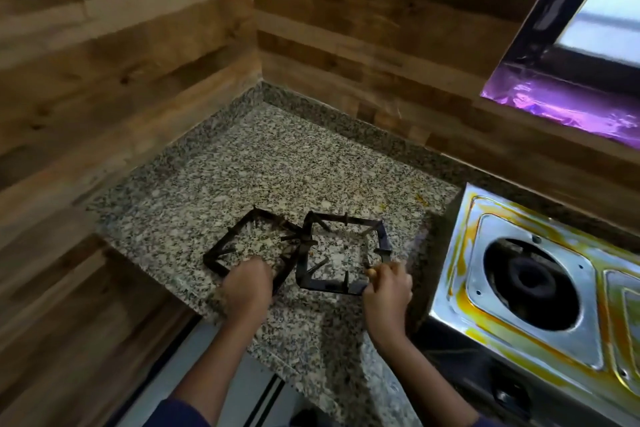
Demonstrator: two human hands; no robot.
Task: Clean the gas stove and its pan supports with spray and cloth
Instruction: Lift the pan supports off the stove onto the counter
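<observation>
Forearms: two bare arms in dark sleeves reach in from the bottom edge, over the near lip of the worktop [277,156].
Left hand [247,282]: grip curled down over the near rail of the left pan support [229,235]; blur hides the fingertips.
Right hand [388,291]: grip pinching the near right corner of the right pan support [329,287], thumb on top.
Pan supports: both lie flat on the speckled stone, side by side and left of the stove [502,229], their inner corners meeting with prongs that seem to overlap.
Stove: steel top streaked with yellow stains, burner [533,282] bare and uncovered.
Spray and cloth: neither is in view.
Risk, snagging: lifting one support could drag the other if the prongs are hooked together.
Risk, dropping: the near rails sit close to the front edge of the worktop, so a careless pull toward the body could tip a support off.
Risk, scratching: sliding the iron feet across the stone may mark it.
Risk, burner: spraying the top with the burner exposed could wet its ports.
</observation>
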